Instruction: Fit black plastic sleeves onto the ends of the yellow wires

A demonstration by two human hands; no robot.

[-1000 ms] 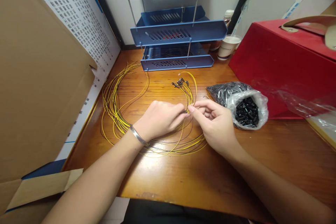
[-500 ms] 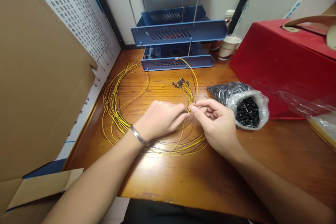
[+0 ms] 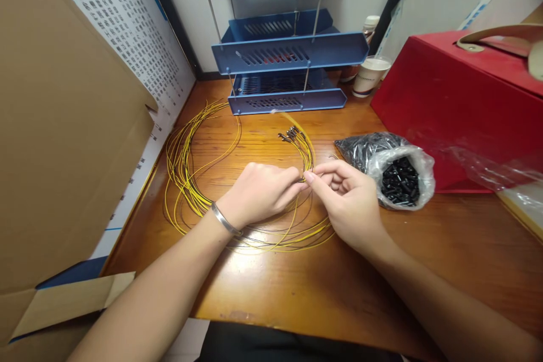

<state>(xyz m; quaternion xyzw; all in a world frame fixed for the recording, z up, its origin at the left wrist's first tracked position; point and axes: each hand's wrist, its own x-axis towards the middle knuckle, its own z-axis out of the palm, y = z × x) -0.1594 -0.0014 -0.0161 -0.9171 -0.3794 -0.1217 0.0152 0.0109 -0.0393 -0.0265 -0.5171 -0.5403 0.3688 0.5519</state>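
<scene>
At centre of frame: wire bunch, with connector ends already gathered close together at the top. Apparently only part-way along: one yellow strand blurred, arcing apart above the bunch with a free tip; at left of frame, wire coil lying in slack loops on the desk. Cannot tell, behind both hands, the presence of any finished binding. Grip: left hand closed on the bunch below the connector ends; right hand pinched at the same spot, apparently on the base of the yellow strand, with exact contact too small to judge. Bunch emerging toward upper centre from between the hands; coil passing beneath the left wrist.
</scene>
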